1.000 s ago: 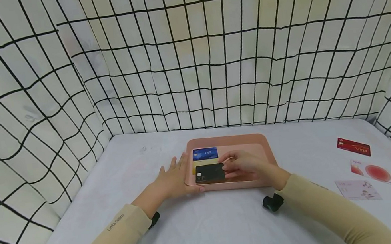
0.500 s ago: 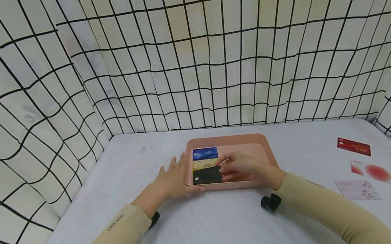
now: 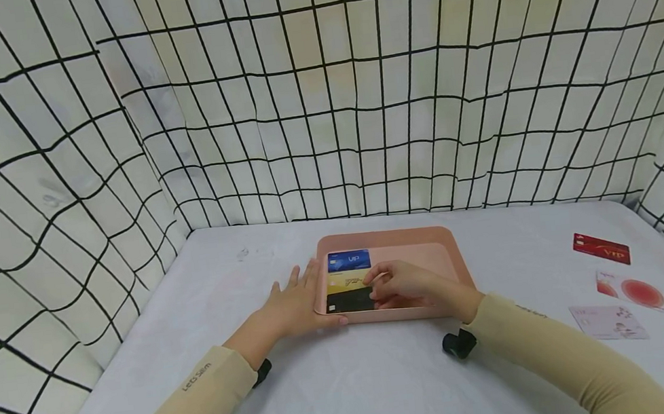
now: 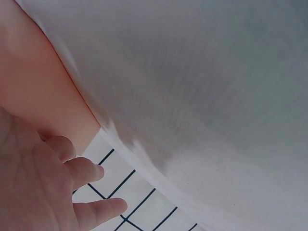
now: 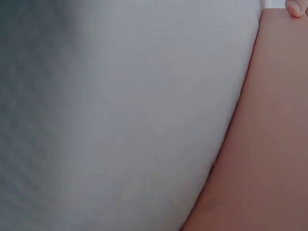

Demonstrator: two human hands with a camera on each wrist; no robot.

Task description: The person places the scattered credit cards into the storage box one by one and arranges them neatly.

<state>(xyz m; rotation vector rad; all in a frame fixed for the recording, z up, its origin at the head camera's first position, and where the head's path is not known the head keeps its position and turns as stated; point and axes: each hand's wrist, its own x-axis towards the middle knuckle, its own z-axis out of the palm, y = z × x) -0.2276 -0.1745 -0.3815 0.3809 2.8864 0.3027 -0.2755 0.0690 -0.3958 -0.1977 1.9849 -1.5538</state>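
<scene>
Lower centre: spread left hand [image 3: 289,307] likely steadies the tray [image 3: 409,235]; right hand [image 3: 403,283] pinches the black card [image 3: 349,301], seemingly for fine control

white tabletop [image 3: 365,387], black-gridded white walls [image 3: 372,124]

The white-covered bench [image 3: 365,387] carried a pink tray [image 3: 383,236]; well to its right lay a red card [image 3: 601,249], a red-disc card [image 3: 641,293] and a pale pink card [image 3: 608,322].
</scene>
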